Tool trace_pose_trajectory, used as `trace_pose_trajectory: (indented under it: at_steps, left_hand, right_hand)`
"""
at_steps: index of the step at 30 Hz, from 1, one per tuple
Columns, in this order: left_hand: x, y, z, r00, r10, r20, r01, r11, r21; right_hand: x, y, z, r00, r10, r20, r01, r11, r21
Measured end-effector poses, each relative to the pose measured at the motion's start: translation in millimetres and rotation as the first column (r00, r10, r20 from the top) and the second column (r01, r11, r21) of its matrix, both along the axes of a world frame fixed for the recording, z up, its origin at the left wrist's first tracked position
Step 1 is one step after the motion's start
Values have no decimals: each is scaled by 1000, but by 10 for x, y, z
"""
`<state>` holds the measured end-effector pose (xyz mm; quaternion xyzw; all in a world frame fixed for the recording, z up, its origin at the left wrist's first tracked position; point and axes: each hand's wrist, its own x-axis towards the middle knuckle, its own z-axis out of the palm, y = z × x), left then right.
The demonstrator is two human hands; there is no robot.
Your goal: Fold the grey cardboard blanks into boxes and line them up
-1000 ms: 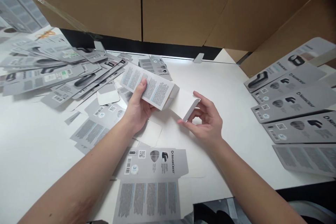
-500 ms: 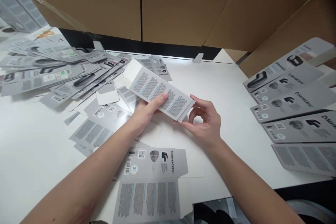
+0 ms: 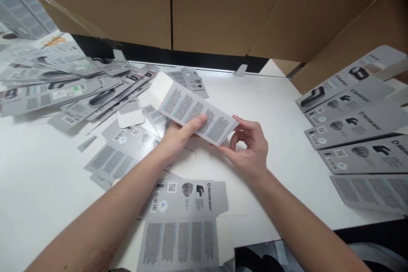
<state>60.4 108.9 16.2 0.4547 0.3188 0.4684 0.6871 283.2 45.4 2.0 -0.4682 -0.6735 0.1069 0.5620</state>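
Note:
A grey printed carton [image 3: 191,110], folded into a flat sleeve with small text on its upper face, is held above the white table [image 3: 270,106]. My left hand [image 3: 180,136] grips its near long edge, thumb on top. My right hand [image 3: 248,146] pinches its right end between thumb and fingers. The carton's white end flap points to the far left. Just below my arms an unfolded carton blank [image 3: 183,221] lies flat on the table.
A spread heap of flat carton blanks [image 3: 63,85] covers the table's left. A row of overlapping folded cartons [image 3: 353,131] lies at the right. Brown cardboard walls [image 3: 223,8] rise behind. The table's front edge runs at lower right.
The open white flap on the carton's right end has been folded shut. The carton now lies as one flat sleeve between both hands, tilted slightly, with my right hand at its closed end.

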Motion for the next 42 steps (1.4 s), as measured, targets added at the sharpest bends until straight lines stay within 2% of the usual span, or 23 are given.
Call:
trace_pose_trajectory:
  at_steps: [4, 16, 27, 32, 38, 42]
  left_hand:
    - [2, 3, 14, 1000, 8, 18, -7, 999, -31]
    - [-25, -11, 5, 999, -39, -13, 39, 999, 1]
    - [-20, -14, 3, 999, -28, -16, 29, 998, 61]
    - [-25, -3, -14, 998, -59, -29, 60, 998, 11]
    - [-25, -2, 35, 999, -25, 30, 27, 998, -51]
    - [-30, -1, 67, 999, -41, 25, 42, 997, -71]
  right_hand:
    - [19, 14, -21, 999, 44, 10, -45, 998, 46]
    - [34, 21, -41, 997, 69, 24, -71, 992, 105]
    - [26, 16, -61, 996, 87, 11, -87, 995, 57]
    - [43, 21, -84, 997, 59, 45, -61, 997, 46]
    - [73, 29, -21, 984, 163, 65, -168, 984, 67]
    - [77, 31, 5, 985, 158, 69, -163, 983, 81]
